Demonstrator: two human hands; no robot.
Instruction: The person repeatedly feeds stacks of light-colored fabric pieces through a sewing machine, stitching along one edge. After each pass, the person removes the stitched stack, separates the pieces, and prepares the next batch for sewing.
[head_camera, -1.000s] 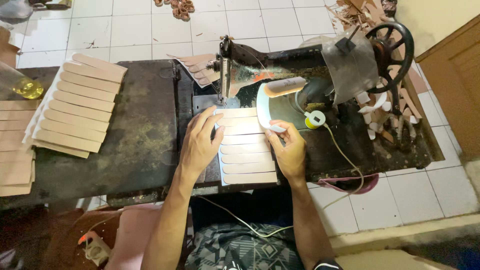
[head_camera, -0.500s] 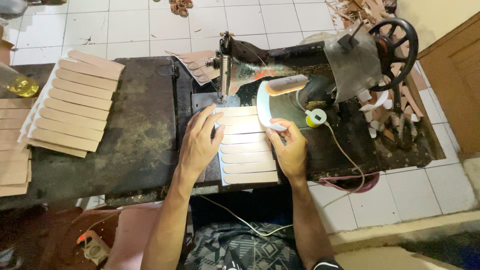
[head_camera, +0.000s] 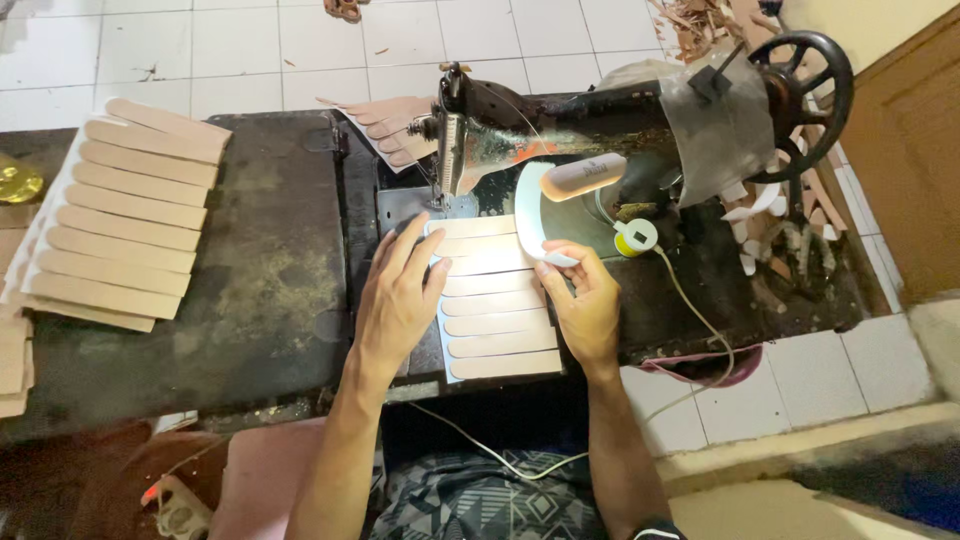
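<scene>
A dark work table (head_camera: 250, 290) carries a black sewing machine (head_camera: 600, 130) at the far right. A sheet of tan strips (head_camera: 495, 300) is laid under the needle, near the middle. It is pressed flat by the open left hand (head_camera: 398, 300) and the right hand (head_camera: 582, 305), fingers spread, nothing gripped.

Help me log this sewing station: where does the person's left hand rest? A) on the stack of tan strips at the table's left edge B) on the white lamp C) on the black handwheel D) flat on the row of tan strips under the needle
D: the left hand lies flat on the row of tan strips by the black sewing machine, far from the handwheel.
</scene>
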